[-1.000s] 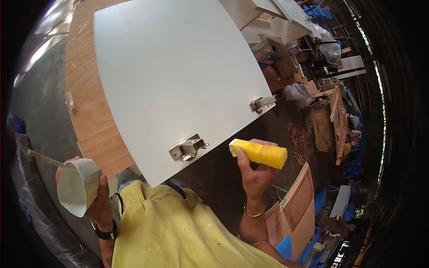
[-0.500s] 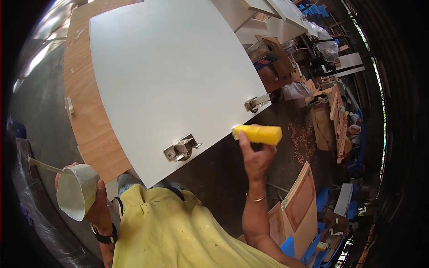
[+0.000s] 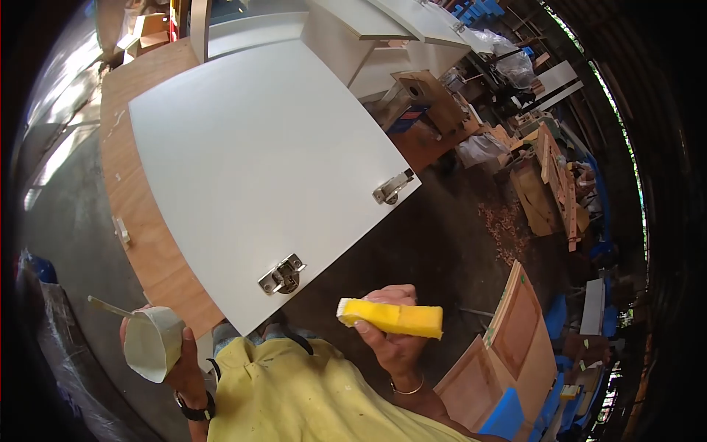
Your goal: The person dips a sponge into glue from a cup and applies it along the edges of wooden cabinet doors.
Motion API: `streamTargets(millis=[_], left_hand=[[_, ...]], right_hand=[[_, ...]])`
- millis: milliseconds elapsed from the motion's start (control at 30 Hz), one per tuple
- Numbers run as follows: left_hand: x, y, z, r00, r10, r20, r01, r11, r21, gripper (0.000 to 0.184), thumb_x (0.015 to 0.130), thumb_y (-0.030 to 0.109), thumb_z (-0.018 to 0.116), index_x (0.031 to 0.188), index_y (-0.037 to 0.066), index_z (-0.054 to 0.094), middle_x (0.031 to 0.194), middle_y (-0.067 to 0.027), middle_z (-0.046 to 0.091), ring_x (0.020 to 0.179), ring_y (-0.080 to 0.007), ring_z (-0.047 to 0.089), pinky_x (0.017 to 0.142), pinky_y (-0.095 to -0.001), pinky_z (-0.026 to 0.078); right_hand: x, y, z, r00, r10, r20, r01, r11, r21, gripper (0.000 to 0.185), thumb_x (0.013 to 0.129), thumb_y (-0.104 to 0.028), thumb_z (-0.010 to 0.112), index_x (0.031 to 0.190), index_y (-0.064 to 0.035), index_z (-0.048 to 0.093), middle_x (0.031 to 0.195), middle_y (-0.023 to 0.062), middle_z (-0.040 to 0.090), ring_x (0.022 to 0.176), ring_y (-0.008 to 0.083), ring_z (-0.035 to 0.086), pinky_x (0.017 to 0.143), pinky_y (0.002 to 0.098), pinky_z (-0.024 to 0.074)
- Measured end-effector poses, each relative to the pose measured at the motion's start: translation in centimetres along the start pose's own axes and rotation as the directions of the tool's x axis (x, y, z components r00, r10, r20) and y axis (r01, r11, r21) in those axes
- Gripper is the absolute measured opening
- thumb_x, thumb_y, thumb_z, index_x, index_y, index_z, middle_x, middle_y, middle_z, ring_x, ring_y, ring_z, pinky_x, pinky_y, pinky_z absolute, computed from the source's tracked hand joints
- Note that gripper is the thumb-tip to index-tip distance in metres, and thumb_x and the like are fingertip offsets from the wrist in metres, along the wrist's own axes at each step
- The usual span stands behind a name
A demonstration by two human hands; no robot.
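Note:
My left hand is wrapped round a pale cup, with a thin stick leaning out over its rim. In my right hand is a yellow sponge, whose left end is whitish; it is held in the air, apart from the panel. A white panel with a curved far edge lies on a plywood board. Two metal hinges are fixed along its near edge, one near the lower corner and the other near the right corner.
White cabinet parts stand beyond the panel. A cardboard box and wood shavings are at the right. Wooden panels lean at the lower right, near blue pieces. Plastic-wrapped material lies at the left.
My right hand has moved down and left with the sponge, away from the panel's edge. The view has shifted, showing more beyond the panel. My left hand still holds the cup.

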State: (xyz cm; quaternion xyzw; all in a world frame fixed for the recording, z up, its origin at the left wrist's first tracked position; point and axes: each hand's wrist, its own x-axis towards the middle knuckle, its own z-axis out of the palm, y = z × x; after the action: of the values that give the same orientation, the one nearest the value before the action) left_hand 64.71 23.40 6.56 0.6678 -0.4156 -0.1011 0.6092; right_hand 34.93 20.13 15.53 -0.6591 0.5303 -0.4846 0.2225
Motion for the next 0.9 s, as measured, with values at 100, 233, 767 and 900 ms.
streamTargets(millis=[100, 233, 767, 900], left_hand=[[0.2, 0.4, 0.0, 0.998, 0.057, 0.021, -0.057, 0.998, -0.019, 0.079, 0.072, 0.012, 0.078, 0.136, 0.002, 0.032, 0.126, -0.0143, 0.049, 0.115, -0.0276, 0.051, 0.098, -0.0423, 0.044], [0.6, 1.2, 0.2, 0.991, 0.097, 0.088, -0.089, 0.992, -0.087, 0.082, 0.072, 0.015, 0.08, 0.136, 0.003, 0.029, 0.128, -0.0144, 0.045, 0.115, -0.0282, 0.051, 0.097, -0.0431, 0.044], [9.9, -1.1, -0.1, 0.836, 0.446, 0.32, -0.376, 0.89, -0.258, 0.091, 0.06, 0.017, 0.09, 0.13, 0.004, 0.033, 0.112, -0.0142, 0.054, 0.096, -0.0275, 0.054, 0.082, -0.0385, 0.046], [12.3, -2.3, -1.3, 0.843, 0.423, 0.332, -0.335, 0.897, -0.29, 0.095, 0.057, 0.018, 0.092, 0.129, 0.004, 0.033, 0.11, -0.0149, 0.055, 0.094, -0.0295, 0.055, 0.081, -0.0403, 0.047]], right_hand=[[-0.1, 0.0, -0.2, 1.0, -0.007, -0.017, 0.008, 1.0, 0.02, 0.024, 0.072, -0.006, 0.076, 0.094, -0.0071, 0.066, 0.094, 0.004, 0.066, 0.089, 0.0214, 0.054, 0.078, 0.0341, 0.0462], [-0.6, -0.3, 0.8, 0.996, 0.008, -0.089, 0.007, 0.986, 0.169, 0.024, 0.071, -0.007, 0.076, 0.092, -0.0055, 0.066, 0.093, 0.0055, 0.065, 0.088, 0.0217, 0.054, 0.078, 0.0351, 0.0462], [4.4, -12.9, 12.4, 0.97, -0.225, 0.096, 0.204, 0.96, 0.192, 0.045, 0.075, -0.029, 0.082, 0.102, -0.0062, 0.054, 0.088, 0.0081, 0.056, 0.074, 0.0145, 0.052, 0.065, 0.0245, 0.0442], [5.8, -17.3, 18.0, 0.976, -0.179, 0.126, 0.16, 0.976, 0.148, 0.045, 0.074, -0.008, 0.081, 0.108, -0.0029, 0.051, 0.092, 0.0115, 0.06, 0.082, 0.0185, 0.059, 0.073, 0.0281, 0.05]])
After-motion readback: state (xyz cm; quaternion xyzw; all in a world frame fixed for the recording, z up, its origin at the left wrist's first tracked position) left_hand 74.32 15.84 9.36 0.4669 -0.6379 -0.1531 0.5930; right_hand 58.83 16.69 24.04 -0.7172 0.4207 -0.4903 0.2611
